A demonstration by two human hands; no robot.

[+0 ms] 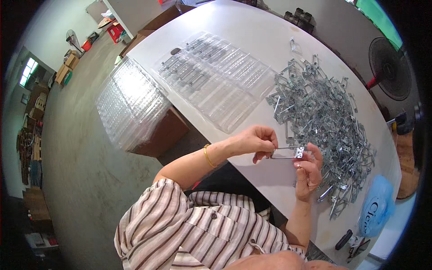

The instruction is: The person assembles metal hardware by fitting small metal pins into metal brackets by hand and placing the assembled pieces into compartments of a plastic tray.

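Between my two hands is a small U-shaped metal bracket point(299, 153) with two thin rods and a plate pierced by holes. My left hand point(257, 141), a gold bangle on its wrist, pinches the rod ends. The fingers of my right hand point(309, 173) close around the plate end. Just beyond, a large heap of similar metal brackets point(319, 121) covers the right part of the white table point(270, 27). Farther left on the table lies a clear plastic tray point(220, 105), its far rows filled with brackets.
Left of the table, a stack of clear trays point(130, 99) rests on a cardboard box point(166, 132). A blue plastic bag point(377, 204) and a black-handled tool point(344, 239) lie at the right near edge. A black fan point(389, 67) stands beyond the right edge.
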